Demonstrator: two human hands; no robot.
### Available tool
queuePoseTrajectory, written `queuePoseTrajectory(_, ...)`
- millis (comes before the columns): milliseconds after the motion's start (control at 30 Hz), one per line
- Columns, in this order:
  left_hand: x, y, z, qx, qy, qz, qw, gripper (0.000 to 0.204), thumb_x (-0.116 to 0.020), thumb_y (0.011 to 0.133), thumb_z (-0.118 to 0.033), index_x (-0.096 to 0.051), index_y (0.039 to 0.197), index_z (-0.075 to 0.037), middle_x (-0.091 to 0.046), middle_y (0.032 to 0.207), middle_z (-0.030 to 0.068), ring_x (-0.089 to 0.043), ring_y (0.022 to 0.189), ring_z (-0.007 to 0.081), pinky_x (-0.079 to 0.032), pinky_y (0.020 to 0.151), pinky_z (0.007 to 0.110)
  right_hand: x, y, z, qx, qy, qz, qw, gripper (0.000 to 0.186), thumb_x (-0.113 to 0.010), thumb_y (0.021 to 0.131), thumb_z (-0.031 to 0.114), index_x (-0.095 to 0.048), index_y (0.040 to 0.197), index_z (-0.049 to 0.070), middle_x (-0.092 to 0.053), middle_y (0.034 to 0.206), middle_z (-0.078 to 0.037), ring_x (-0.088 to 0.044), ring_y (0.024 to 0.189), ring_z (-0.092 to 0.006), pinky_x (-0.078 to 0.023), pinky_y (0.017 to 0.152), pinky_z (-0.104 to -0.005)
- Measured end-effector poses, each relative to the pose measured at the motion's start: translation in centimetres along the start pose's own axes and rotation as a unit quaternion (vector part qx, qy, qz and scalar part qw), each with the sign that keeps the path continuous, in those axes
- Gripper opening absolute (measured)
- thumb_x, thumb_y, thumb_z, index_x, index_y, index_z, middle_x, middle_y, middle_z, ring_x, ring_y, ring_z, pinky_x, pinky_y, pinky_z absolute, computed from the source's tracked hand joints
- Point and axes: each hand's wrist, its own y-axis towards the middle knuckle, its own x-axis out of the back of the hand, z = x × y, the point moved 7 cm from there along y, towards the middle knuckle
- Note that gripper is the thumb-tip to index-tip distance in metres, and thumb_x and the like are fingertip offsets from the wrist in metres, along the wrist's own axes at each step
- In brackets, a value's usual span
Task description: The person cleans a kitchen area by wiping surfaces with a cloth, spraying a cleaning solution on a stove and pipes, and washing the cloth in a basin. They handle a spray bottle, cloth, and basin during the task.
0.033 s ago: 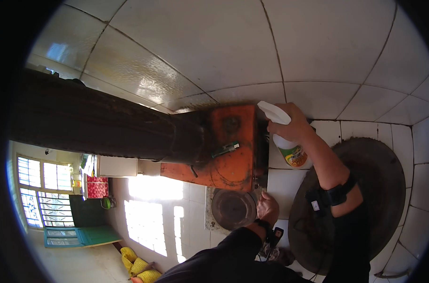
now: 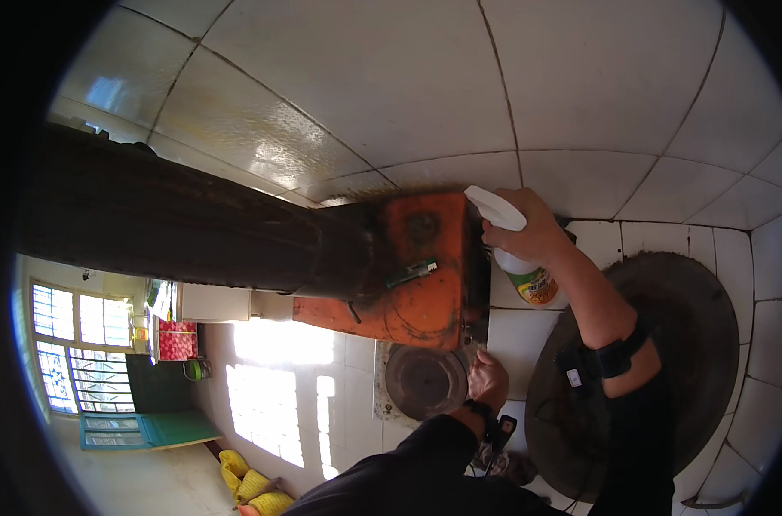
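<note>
My right hand (image 2: pixel 533 232) grips a white spray bottle (image 2: pixel 525 279) with an orange and green label, its nozzle at the right side of an orange, soot-marked stove (image 2: pixel 412 314). My left hand (image 2: pixel 487 378) is low at the stove's front corner, fingers curled; what they hold, if anything, is hidden. A small green and silver object (image 2: pixel 412 273) lies on the orange top. A thick dark flue pipe (image 2: pixel 176 219) rises from it toward the left. Below is a round plate (image 2: pixel 427 378) beside my left hand.
A large dark round cooking top (image 2: pixel 692 370) is set in white tiles at right, against a tiled wall (image 2: pixel 580 77). At left are a barred window (image 2: pixel 98 318), a teal panel (image 2: pixel 159 430), a red patterned object (image 2: pixel 177 341) and yellow sacks (image 2: pixel 253 486) near the sunlit floor.
My right hand and the spray bottle have shifted very slightly to the left. My left hand looks the same.
</note>
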Motion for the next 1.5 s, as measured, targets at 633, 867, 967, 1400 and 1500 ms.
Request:
queuePoseTrajectory(633,-4.6,2.0,2.4,0.003,-0.070,0.215,0.974,0.068,-0.010,0.093,-0.055,-0.046,0.128,-0.009,-0.052,0.123,0.0217,-0.045,0.117,0.0403,-0.031,0.103,0.047,2.7,-0.7,30.8,0.227,0.207,0.033,0.951,0.022,-0.067,0.065,0.012,-0.063,0.085,0.005,-0.061,0.079,-0.003,-0.058,0.075,-0.0141,-0.046,0.070,-0.0302)
queuePoseTrajectory(867,0.3,-0.5,1.0,-0.002,-0.066,0.009,0.998,0.058,-0.024,0.093,-0.042,-0.064,0.101,-0.001,-0.060,0.110,0.0181,-0.053,0.106,0.0395,-0.040,0.094,0.045,3.7,1.3,39.2,0.311,0.122,-0.078,0.939,0.020,-0.068,0.065,0.012,-0.063,0.083,0.004,-0.061,0.076,-0.004,-0.057,0.073,-0.0141,-0.046,0.070,-0.0297)
queuePoseTrajectory(967,0.7,-0.4,0.9,0.002,-0.085,0.036,0.996,0.056,-0.027,0.093,-0.044,-0.064,0.102,-0.002,-0.058,0.112,0.0170,-0.052,0.106,0.0386,-0.040,0.092,0.047,4.0,1.2,39.1,0.275,0.139,-0.101,0.946,0.024,-0.069,0.065,0.009,-0.064,0.088,0.004,-0.061,0.082,-0.004,-0.057,0.079,-0.0140,-0.045,0.074,-0.0290)
queuePoseTrajectory(1400,-4.9,2.8,2.7,-0.258,-0.125,0.424,0.859,0.070,-0.039,0.085,-0.060,-0.043,0.129,-0.006,-0.043,0.133,0.0163,-0.042,0.120,0.0366,-0.041,0.088,0.053,4.6,-3.4,42.7,0.191,0.057,-0.223,0.954,0.029,-0.068,0.064,0.004,-0.061,0.092,0.004,-0.062,0.084,-0.005,-0.057,0.083,-0.0162,-0.044,0.077,-0.0294)
queuePoseTrajectory(1500,-1.4,1.8,8.3,-0.278,-0.085,0.616,0.732,0.066,-0.044,0.086,-0.059,-0.038,0.136,-0.016,-0.047,0.132,0.0048,-0.049,0.114,0.0236,-0.050,0.073,0.041,5.1,-3.7,44.2,0.189,-0.004,-0.243,0.951,0.027,-0.067,0.064,0.003,-0.062,0.091,0.004,-0.062,0.084,-0.005,-0.058,0.082,-0.0167,-0.045,0.076,-0.0299)
